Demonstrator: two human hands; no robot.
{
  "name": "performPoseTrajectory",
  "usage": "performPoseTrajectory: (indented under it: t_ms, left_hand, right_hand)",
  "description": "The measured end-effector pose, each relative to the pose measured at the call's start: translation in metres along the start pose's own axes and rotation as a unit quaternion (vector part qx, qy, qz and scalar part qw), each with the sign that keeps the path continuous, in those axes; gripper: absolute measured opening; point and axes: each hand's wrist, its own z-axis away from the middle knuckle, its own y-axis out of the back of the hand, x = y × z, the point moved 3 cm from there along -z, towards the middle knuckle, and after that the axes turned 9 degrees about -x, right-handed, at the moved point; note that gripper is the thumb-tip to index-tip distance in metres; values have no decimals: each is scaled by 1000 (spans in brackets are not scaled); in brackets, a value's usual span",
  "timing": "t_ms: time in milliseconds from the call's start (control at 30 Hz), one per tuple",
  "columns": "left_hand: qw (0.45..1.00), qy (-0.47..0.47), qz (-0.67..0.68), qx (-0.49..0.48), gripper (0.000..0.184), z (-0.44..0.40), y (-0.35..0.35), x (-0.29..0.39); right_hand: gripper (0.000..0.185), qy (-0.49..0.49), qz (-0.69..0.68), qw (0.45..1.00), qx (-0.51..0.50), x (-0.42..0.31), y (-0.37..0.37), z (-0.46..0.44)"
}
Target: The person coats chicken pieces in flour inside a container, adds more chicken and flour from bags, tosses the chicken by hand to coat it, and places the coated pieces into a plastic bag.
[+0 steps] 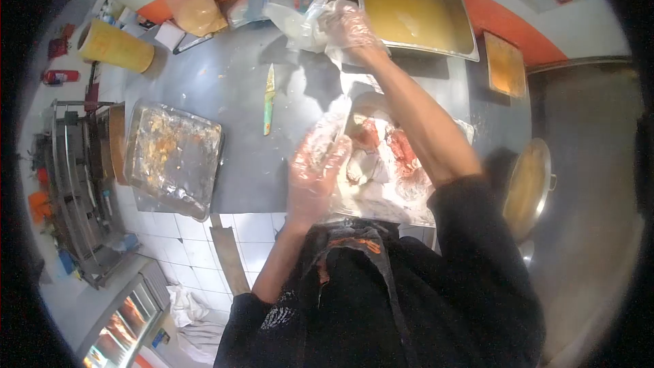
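My right hand (349,25) is closed on a white plastic bag (294,24), which bunches beside my knuckles near the back of the metal table (238,180). My left hand (317,160), dusted white, is at the left side of a shallow tray (466,129); I cannot tell whether its fingers are gripping the rim or only resting there. Both hands wear thin clear gloves.

The tray sits right in front of me, under my right forearm, and in it lie red pieces of raw meat (403,148) – partly coated with white powder, more of which covers the tray's near end.

Left of the tray, well apart from both hands, lies a green-handled knife (268,105). Farther left is a greasy, crumb-smeared baking tray (174,150). Beyond my right wrist stands a deep steel pan (436,52) of yellow liquid (415,7).
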Motion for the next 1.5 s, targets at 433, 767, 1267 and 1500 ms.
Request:
performPoseTrajectory:
  t_ms: [433,767,1267,1500]
  left_hand:
    - [978,-158,113,-76,69,-91,73,56]
    - [895,13,233,-379,60,55,-88,-42]
    - [516,415,609,-437,59,100,-100,-1]
    - [487,424,540,-540,53,108,-106,-16]
  right_hand:
    - [31,52,-96,985,136,-157,164,227]
    - [22,-162,-177,958,160,-100,163,307]
    - [35,-442,110,886,85,-46,122,347]
    - [32,-491,132,857,81,-91,148,353]
